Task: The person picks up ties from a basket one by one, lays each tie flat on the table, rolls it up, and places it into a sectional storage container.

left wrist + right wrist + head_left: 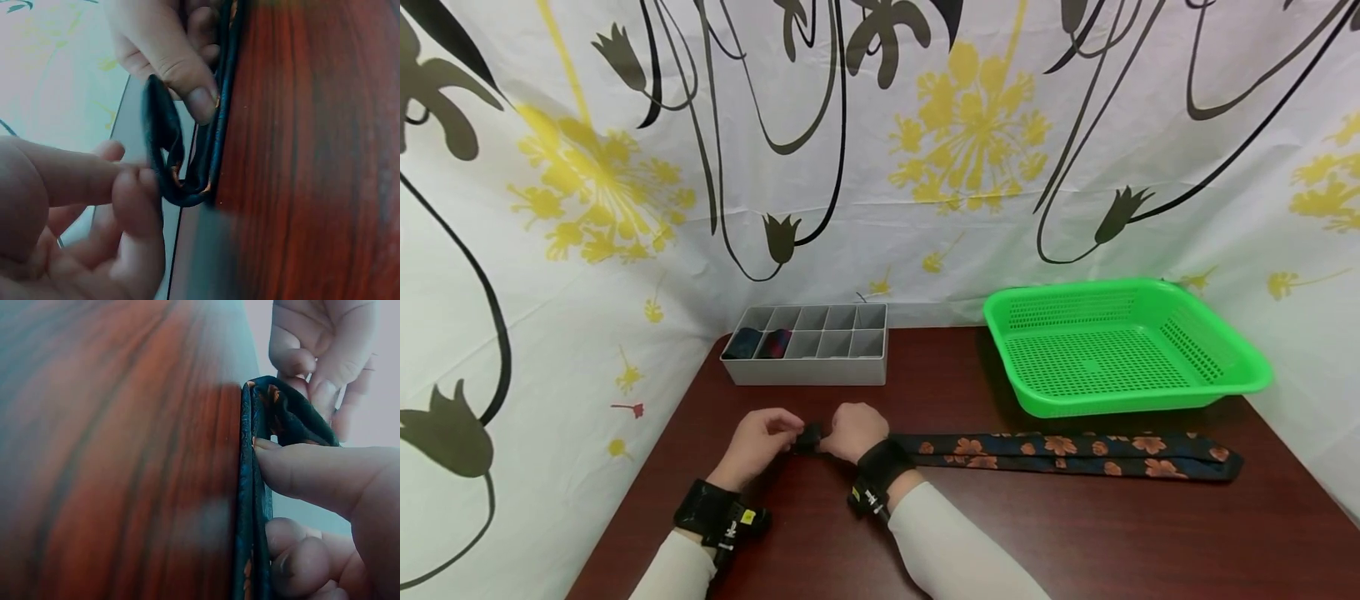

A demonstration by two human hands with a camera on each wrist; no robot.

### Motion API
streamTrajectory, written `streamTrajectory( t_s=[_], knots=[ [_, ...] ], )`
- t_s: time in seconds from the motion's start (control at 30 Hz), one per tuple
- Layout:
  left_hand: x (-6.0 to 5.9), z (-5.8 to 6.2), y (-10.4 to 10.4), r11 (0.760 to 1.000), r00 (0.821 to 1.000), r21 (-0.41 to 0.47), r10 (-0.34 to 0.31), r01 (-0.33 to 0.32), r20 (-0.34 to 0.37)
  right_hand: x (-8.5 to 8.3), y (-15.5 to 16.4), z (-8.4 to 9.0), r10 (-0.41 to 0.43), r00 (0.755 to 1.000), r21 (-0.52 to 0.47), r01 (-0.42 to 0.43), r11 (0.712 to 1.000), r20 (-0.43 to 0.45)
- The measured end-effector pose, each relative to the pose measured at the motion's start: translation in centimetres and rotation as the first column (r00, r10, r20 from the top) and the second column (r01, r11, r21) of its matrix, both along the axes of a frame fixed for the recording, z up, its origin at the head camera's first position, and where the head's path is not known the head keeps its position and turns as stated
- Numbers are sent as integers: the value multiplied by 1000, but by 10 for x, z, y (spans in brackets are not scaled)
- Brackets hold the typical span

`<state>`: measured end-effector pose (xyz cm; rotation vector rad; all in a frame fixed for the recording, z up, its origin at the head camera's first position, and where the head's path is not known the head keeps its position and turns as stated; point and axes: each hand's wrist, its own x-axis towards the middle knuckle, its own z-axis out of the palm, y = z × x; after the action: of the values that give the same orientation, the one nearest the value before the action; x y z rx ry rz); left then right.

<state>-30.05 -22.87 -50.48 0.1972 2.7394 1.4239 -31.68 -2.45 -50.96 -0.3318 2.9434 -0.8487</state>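
A dark necktie with orange flowers lies doubled lengthwise across the table, its wide end to the right. At its left end the cloth turns up and back over itself, and this fold stands on edge in the left wrist view. My left hand pinches the turned-up end between thumb and fingertips. Close beside it, my right hand holds the doubled layers, with the thumb on top just inside the fold and the other fingers curled at the tie's edge.
Behind the hands stands a grey divided box, with rolled dark cloth and a red-and-blue roll in two left compartments. A green perforated basket sits at the back right. A patterned curtain hangs behind the table.
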Motion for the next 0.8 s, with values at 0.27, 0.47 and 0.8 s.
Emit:
streamTrajectory(
  t_s=[0.27, 0.47, 0.8],
  knots=[
    [3, -5, -2, 995, 999, -97, 17, -12, 50, -6, 12, 6, 154, 980, -128, -138, 982, 123],
    [3, -8, 0, 984, 1000, -176, 14, -10, 25, -9, 23, 13, 213, 932, -325, -113, 939, 293],
    [3, 1, 2, 994, 996, -96, -37, 44, 76, -6, 19, 9, 96, 984, -110, -80, 991, 152]
  ],
)
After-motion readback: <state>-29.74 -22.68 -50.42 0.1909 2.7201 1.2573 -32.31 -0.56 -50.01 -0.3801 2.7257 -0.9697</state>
